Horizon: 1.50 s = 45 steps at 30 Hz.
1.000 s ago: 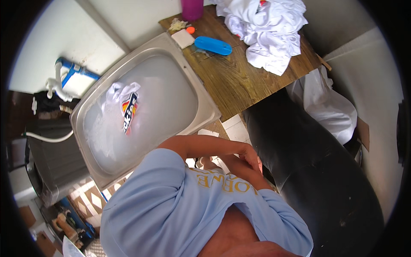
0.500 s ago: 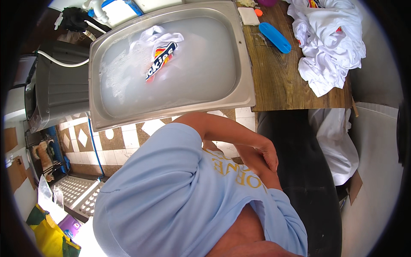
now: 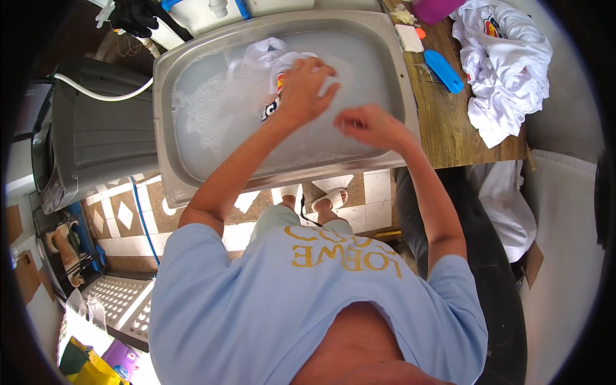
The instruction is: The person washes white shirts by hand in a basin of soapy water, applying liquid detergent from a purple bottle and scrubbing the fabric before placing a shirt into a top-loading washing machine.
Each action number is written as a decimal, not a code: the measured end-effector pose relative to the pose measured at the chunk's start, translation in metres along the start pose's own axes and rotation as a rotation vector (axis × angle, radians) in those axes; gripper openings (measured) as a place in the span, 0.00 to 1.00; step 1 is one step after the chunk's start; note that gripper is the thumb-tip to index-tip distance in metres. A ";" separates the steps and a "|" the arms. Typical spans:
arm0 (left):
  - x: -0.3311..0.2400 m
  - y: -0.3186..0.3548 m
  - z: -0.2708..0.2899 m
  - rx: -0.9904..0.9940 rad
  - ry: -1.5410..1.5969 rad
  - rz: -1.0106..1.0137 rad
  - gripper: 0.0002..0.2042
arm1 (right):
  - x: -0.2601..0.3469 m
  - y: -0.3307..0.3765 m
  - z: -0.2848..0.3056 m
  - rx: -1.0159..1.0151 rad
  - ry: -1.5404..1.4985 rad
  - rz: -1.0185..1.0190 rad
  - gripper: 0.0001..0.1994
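Observation:
A white garment with a bold dark, red and yellow print floats in the cloudy water of a metal sink. Above the printed part is my left hand, its fingers spread and hiding most of the print. Whether it touches the cloth, I cannot tell. My right hand hangs over the right part of the water. Its fingers are loosely bent and a little blurred, and nothing shows in them.
On the wooden counter to the right lie a blue brush-shaped item, a white block and a heap of white garments. A grey machine with a white hose stands left of the sink.
Both hands have come up from near my body to over the sink, the left one above the garment. My body has turned to face the sink.

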State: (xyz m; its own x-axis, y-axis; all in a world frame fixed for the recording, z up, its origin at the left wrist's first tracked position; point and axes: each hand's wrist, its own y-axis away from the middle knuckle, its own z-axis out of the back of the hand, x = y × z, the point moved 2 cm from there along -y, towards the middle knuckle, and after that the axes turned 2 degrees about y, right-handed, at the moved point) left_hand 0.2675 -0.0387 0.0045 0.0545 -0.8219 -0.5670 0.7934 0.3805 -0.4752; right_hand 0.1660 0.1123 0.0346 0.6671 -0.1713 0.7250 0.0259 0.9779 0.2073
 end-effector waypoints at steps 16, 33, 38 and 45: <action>0.127 0.042 0.034 -0.153 -0.003 0.448 0.19 | -0.073 -0.155 -0.039 -0.677 0.119 -0.200 0.18; 0.177 0.053 0.050 0.071 -0.155 0.658 0.21 | -0.092 -0.150 -0.005 -0.302 -0.723 -0.185 0.13; 0.189 0.068 0.041 -0.092 -0.585 0.443 0.21 | -0.085 -0.150 0.000 -0.277 -0.938 -0.117 0.13; 0.185 0.054 0.052 -0.022 -0.156 0.590 0.11 | -0.081 -0.147 0.013 -0.254 -1.178 -0.082 0.14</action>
State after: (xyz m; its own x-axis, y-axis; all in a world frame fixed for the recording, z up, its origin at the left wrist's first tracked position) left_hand 0.3518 -0.1920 -0.0910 0.5707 -0.5216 -0.6342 0.5894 0.7980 -0.1259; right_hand 0.0991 -0.0196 -0.0460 -0.4280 -0.1081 0.8973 0.2703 0.9321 0.2412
